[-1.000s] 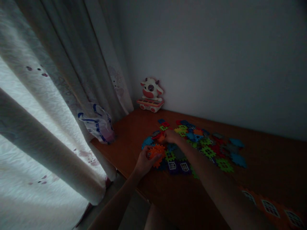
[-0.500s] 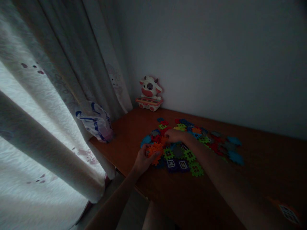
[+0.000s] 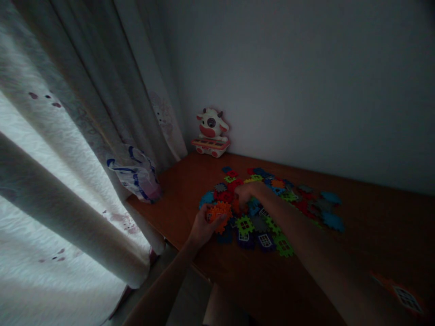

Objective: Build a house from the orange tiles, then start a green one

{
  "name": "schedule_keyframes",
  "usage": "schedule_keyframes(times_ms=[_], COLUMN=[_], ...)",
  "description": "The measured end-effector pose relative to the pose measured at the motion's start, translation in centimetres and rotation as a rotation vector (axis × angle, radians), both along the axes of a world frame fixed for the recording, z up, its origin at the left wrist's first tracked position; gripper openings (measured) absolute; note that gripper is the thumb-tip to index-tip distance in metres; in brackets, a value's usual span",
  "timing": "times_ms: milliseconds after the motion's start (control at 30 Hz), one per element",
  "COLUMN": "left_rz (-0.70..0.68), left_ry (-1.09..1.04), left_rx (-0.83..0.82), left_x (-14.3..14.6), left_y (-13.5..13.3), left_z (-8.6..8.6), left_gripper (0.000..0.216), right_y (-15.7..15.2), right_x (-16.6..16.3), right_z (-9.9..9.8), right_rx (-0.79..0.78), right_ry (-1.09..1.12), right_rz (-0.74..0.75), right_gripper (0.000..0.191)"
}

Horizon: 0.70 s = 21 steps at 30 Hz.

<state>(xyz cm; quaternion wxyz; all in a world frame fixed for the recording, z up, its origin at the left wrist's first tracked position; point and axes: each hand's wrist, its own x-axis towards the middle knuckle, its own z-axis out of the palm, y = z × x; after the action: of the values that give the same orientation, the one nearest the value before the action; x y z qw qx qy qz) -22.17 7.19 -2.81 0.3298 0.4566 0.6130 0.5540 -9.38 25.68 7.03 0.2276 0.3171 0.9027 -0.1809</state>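
A heap of colourful interlocking plastic tiles (image 3: 272,208) lies on a brown wooden table (image 3: 356,244). My left hand (image 3: 203,227) is closed around a stack of orange tiles (image 3: 219,213) at the heap's near left edge. My right hand (image 3: 245,194) reaches over the heap with its fingers curled down onto an orange-red tile (image 3: 236,206) beside the stack. In the dim light I cannot see whether that tile is gripped or only touched. Green tiles (image 3: 245,224) and purple window tiles (image 3: 265,241) lie just in front of my right forearm.
A cow-shaped toy keyboard (image 3: 211,133) stands in the far corner against the grey wall. A white and blue plastic bag (image 3: 136,174) sits on the table's left end by the curtains (image 3: 68,158). An orange window tile (image 3: 401,296) lies at the lower right.
My right hand has drawn back towards me and to the left, dragging tiles nearer the orange stack. My left hand has kept its hold in the same place.
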Motion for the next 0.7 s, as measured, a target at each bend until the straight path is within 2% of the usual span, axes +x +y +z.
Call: schedule_keyframes(times_ms=[133, 300, 433, 567, 700], left_rz=[0.011, 0.022, 0.046, 0.028, 0.032], left_ry=[0.025, 0.057, 0.1, 0.053, 0.059], left_rx=[0.007, -0.008, -0.011, 0.001, -0.008], left_x=[-0.1, 0.1, 0.4, 0.7, 0.8], left_y=[0.0, 0.0, -0.2, -0.3, -0.4], left_z=[-0.2, 0.6, 1.2, 1.5, 1.7], left_gripper=[0.05, 0.051, 0.05, 0.048, 0.049], right_y=[0.9, 1.9, 2.7, 4.0, 6.0], right_x=[0.7, 1.8, 3.1, 6.0, 10.5], right_z=[-0.2, 0.1, -0.1, -0.5, -0.7], right_rx=[-0.02, -0.05, -0.04, -0.006, 0.065], right_ry=[0.118, 0.352, 0.522, 0.68, 0.766], right_rz=[-0.008, -0.047, -0.184, -0.345, -0.54], right_gripper=[0.028, 0.025, 0.03, 0.038, 0.023])
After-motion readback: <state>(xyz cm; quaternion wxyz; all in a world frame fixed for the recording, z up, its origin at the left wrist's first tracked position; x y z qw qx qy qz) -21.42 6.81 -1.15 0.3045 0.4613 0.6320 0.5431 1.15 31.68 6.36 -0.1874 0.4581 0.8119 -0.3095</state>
